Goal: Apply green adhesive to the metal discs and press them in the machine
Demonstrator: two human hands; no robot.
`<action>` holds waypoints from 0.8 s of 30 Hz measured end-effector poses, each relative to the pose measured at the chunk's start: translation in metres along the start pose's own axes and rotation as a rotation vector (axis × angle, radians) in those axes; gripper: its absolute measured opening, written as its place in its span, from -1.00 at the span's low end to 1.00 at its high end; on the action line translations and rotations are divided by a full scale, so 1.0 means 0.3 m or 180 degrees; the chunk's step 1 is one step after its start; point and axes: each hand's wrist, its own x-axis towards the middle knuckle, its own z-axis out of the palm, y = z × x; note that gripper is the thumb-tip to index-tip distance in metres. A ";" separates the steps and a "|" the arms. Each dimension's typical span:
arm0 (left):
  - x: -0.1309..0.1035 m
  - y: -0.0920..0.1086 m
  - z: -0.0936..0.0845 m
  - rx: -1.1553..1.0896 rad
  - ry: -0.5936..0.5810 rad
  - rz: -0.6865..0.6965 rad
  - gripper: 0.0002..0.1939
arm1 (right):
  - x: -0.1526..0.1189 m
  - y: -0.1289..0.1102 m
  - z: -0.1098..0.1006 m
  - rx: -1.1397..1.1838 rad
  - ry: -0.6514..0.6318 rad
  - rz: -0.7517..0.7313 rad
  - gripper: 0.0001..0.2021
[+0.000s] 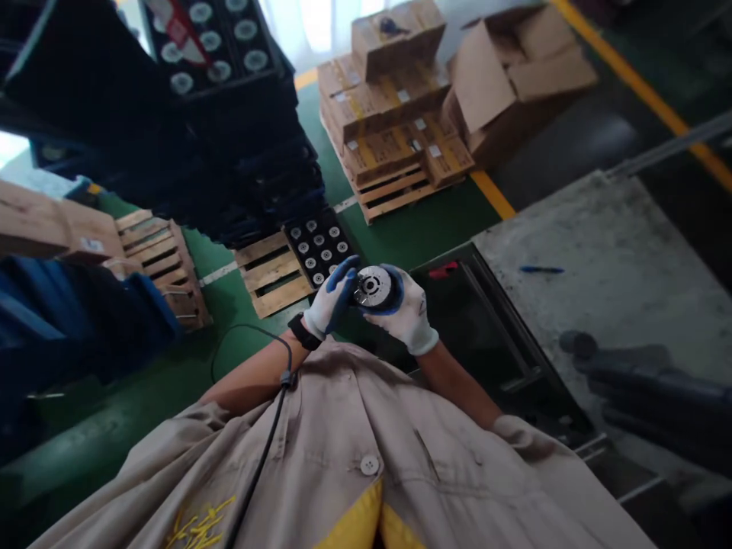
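Between my two gloved hands is a round metal part (374,287) with a pale, slotted face and a dark side; its exact kind is unclear. My right hand (405,311), in a white glove with blue palm coating, wraps around its right side and underside. At its left edge, my left hand (335,296) has its fingers together, close to or touching the rim; whether something small is pinched there is hidden. Just beyond the hands lies a black tray (325,250) holding rows of similar round parts.
Stacked dark trays (245,168) rise at upper left beside a wooden pallet (271,273). Cardboard boxes (383,103) stand on another pallet, near an open carton (515,84). At right, a grey work surface (549,313) bears a blue pen (541,269); a red object (443,270) lies nearby.
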 end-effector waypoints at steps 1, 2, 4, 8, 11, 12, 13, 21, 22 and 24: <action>0.017 -0.007 -0.035 -0.0085 -0.0045 -0.0023 -0.18 | 0.037 0.007 0.028 -0.0336 -0.0111 -0.0074 -0.22; 0.039 -0.021 -0.071 -0.0150 -0.0108 -0.0041 -0.08 | 0.073 0.018 0.061 -0.0637 -0.0243 -0.0133 -0.21; 0.092 -0.069 -0.149 -0.0167 -0.0197 -0.0101 0.10 | 0.139 0.049 0.138 -0.0993 -0.0573 -0.0142 -0.20; 0.195 -0.218 -0.308 -0.0074 0.0002 -0.0451 0.16 | 0.243 0.111 0.311 -0.1182 -0.1455 0.0277 -0.17; 0.251 -0.342 -0.381 0.0071 0.0343 -0.0751 0.16 | 0.297 0.174 0.427 -0.1232 -0.2097 0.0731 -0.18; 0.271 -0.386 -0.395 0.0104 0.0452 -0.0907 0.13 | 0.311 0.209 0.464 -0.1164 -0.2284 0.0924 -0.19; 0.294 -0.431 -0.406 0.0136 0.0566 -0.1106 0.10 | 0.325 0.254 0.502 -0.1056 -0.2444 0.1140 -0.22; 0.375 -0.891 -0.566 0.0915 0.1634 -0.2607 -0.32 | 0.505 1.043 0.957 -0.1125 -0.2511 0.2269 -0.35; 0.329 -0.943 -0.581 0.1046 0.1687 -0.2755 -0.35 | 0.561 1.170 1.037 -0.1220 -0.2355 0.2278 -0.31; 0.208 -1.036 -0.595 0.1762 0.1537 -0.3134 -0.36 | 0.699 1.413 1.203 -0.1365 -0.2022 0.2196 -0.19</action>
